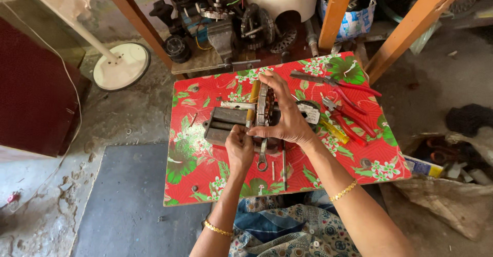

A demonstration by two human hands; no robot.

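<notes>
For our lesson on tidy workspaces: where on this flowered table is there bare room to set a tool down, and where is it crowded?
Free: the near left corner of the table, left of the left hand, and the near right part between the right hand and a small washer. Crowded: the middle, around the round motor part and metal block, and the far right, under red-handled pliers.

place: small repair workshop | signs: pliers [349,110] right on table [205,159] | motor parts [257,18] far | fan stand [120,64] far left
</notes>
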